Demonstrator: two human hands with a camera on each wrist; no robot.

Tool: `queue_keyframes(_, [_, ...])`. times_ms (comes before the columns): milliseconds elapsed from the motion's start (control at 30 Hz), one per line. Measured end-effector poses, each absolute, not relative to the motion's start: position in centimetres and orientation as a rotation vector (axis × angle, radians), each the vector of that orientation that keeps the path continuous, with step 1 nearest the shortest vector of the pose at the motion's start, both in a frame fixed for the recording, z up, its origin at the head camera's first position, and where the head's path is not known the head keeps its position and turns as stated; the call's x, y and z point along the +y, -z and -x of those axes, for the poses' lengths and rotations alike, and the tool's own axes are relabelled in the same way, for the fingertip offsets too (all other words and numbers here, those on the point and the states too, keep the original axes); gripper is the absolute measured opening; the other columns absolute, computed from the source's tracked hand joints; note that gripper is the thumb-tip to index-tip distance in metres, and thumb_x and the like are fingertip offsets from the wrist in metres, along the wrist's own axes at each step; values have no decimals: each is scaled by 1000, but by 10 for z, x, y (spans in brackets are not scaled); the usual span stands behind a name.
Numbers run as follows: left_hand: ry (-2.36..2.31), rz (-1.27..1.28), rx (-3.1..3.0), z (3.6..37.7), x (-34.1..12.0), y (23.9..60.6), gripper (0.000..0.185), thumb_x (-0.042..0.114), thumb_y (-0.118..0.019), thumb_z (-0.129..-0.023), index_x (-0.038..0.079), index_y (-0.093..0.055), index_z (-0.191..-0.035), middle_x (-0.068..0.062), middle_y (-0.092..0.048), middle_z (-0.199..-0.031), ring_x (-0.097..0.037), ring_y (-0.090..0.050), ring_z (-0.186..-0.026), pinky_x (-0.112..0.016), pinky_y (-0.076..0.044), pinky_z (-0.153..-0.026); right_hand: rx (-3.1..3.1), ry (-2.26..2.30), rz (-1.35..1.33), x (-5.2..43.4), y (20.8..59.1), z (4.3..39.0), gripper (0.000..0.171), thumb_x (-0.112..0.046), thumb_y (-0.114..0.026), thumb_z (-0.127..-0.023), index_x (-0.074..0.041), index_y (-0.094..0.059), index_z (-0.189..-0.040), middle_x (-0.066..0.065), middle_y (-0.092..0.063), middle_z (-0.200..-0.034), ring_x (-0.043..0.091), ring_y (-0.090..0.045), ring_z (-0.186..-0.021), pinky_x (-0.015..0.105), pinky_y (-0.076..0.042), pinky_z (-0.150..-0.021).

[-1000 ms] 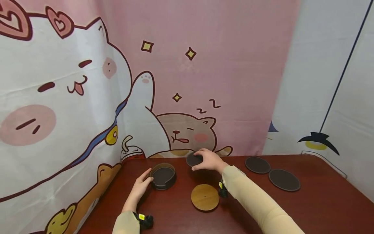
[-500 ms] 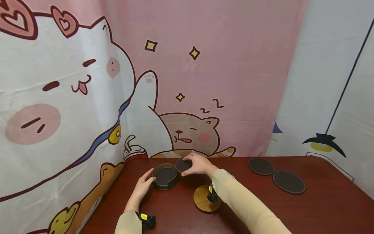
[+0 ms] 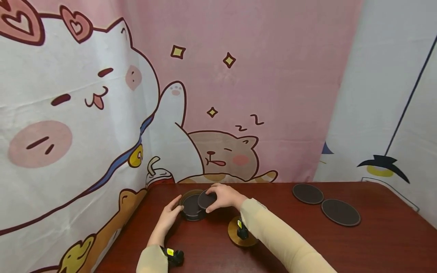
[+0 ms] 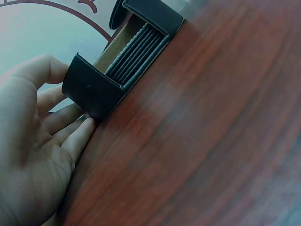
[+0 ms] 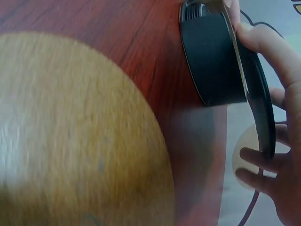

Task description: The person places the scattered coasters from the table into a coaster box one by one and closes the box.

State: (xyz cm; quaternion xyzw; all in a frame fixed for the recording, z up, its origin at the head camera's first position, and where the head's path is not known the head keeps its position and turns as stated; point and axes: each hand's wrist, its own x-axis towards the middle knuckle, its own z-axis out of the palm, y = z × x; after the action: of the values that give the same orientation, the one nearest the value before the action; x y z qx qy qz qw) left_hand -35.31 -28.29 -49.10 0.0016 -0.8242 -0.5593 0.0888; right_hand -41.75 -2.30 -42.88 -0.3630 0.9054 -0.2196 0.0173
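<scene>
**Dark coaster tilted over the holder**

While the left hand rests against the near-left wall of the round dark holder, its fingers relaxed and nearly straight along that wall, the right hand pinches 1 dark coaster by its rim. The coaster is tilted, its flat face turned partly toward the camera and its lower edge dipping over the holder's right rim; in the right wrist view it stands just beside the holder's outer wall, and whether it touches cannot be told. The holder sits upright near the far-left corner of the bench, its open mouth facing up, with a slot in its wall showing a stack of coasters lying flat inside.

A wooden disc lies flat just right of the holder, partly under the right sleeve. 2 more dark coasters lie flat and just beside each other, well apart to the right. The printed curtain stands close behind and left of the holder; bare bench stretches in front and to the right.
</scene>
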Motion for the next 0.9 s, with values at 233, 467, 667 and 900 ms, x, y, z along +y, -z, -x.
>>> queue_keyframes(233, [1668, 8, -2451, 353, -283, 492, 54, 14, -57, -93, 6, -45, -145, -19, -42, -147, -38, -32, -137, -56, -28, -108, 2795, 675, 1162, -38, 434, 417, 64, -54, -80, -69, -20, -68, -122, 11, -45, -145, 26, -48, -127, 35, -44, -96])
queue_keyframes(467, [1667, 7, -2445, 354, -283, 492, 54, 15, -57, -92, 7, -46, -145, -18, -43, -146, -38, -34, -137, -57, -28, -107, 2807, 668, 1198, -50, 436, 417, 61, -55, -78, -70, -20, -70, -120, 8, -47, -144, 24, -50, -125, 38, -43, -98])
queue_keyframes(667, [1689, 8, -2439, 354, -280, 492, 54, 15, -58, -92, 7, -47, -144, -19, -44, -145, -38, -36, -135, -56, -30, -106, 2804, 663, 1245, -55, 437, 414, 52, -51, -77, -75, -20, -72, -117, 7, -48, -143, 23, -48, -128, 37, -42, -101])
queue_keyframes(900, [1667, 7, -2440, 354, -282, 491, 53, 15, -57, -92, 6, -47, -144, -18, -45, -145, -38, -36, -135, -58, -27, -107, 2800, 632, 1306, -57, 436, 413, 39, -41, -72, -84, -17, -73, -114, 6, -54, -138, 21, -51, -125, 36, -42, -101])
